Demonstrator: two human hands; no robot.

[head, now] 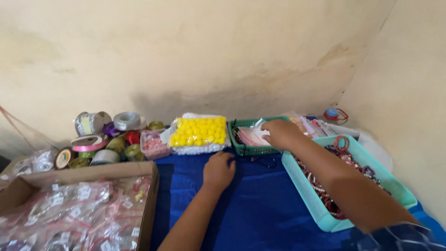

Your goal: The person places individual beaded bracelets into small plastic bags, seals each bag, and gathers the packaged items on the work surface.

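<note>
Right hand: my right hand [278,132] reaches into the small green basket [241,149], fingers curled down on the clear plastic packets [253,135]; whether I actually pinch one I cannot tell.
Left hand: my left hand [218,169] rests knuckles-up on the blue cloth [241,204], fingers folded under, holding nothing.
Beside the basket: a bag of yellow pom-poms [199,131] lies just to its left.
Under my right forearm: a teal tray [306,197] of red bracelets.
Far left: ribbon spools [104,137] behind a cardboard box [93,173] of small bagged items.
</note>
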